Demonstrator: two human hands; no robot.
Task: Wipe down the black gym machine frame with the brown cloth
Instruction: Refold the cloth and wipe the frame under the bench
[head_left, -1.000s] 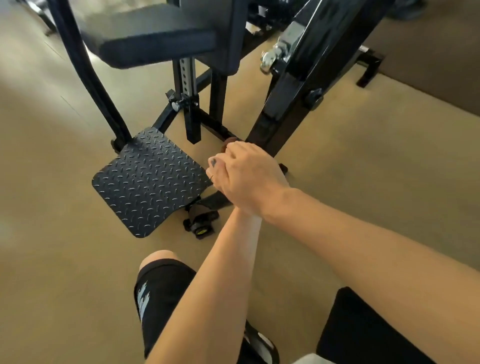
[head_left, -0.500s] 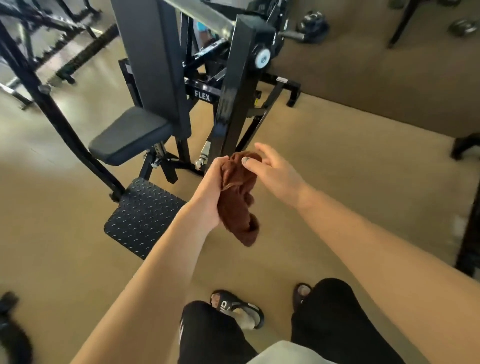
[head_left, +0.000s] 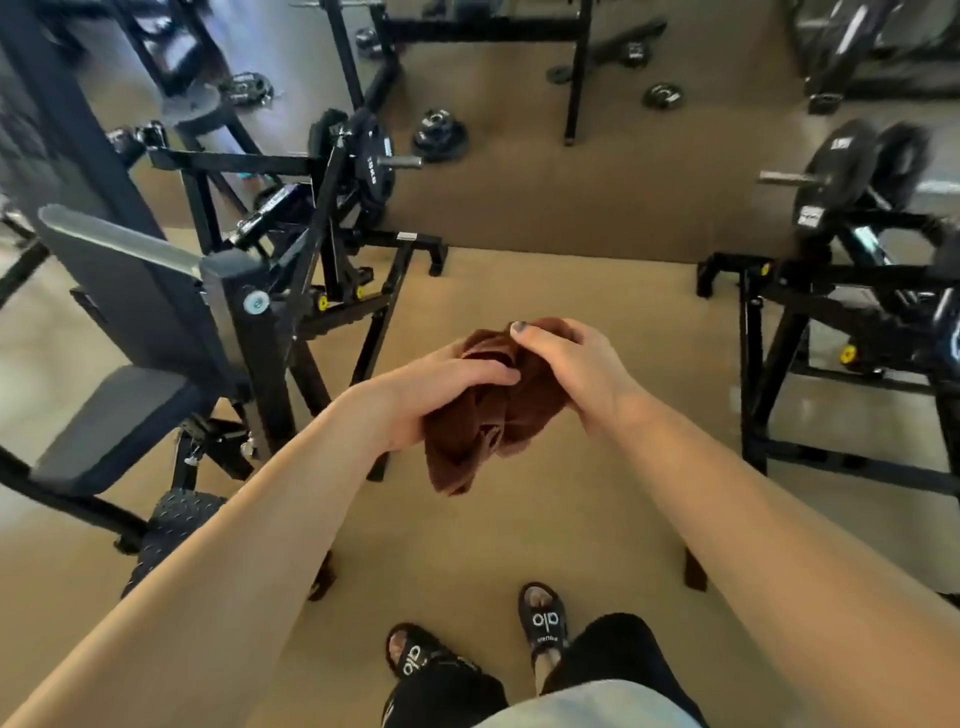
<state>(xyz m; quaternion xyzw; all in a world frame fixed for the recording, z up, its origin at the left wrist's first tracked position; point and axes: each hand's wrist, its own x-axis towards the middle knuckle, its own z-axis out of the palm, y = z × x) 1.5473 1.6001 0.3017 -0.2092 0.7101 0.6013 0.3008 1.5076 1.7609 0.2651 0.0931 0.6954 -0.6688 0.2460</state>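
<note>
cloth (head_left: 493, 415) gathered between both hands at chest height, clear of the machine. a second ago the hands were down at the base of the black frame (head_left: 260, 353), beside the tread plate; half a second ago the person had stood and the cloth hung loose from the left hand while the right reached for it. now both hands work it: the left hand (head_left: 431, 400) lies over the bundle with fingers curled into its folds, and the right hand (head_left: 566, 369) grips the upper right part, thumb on top. judged from this, wiping is paused and the cloth is being refolded or turned to a fresh face before another pass. the brown cloth touches nothing but the hands; its lower corner hangs free over the floor (head_left: 519, 519). the frame's upright post stands to the left of the left hand, near but apart. a second machine (head_left: 831, 291) stands well to the right.
</note>
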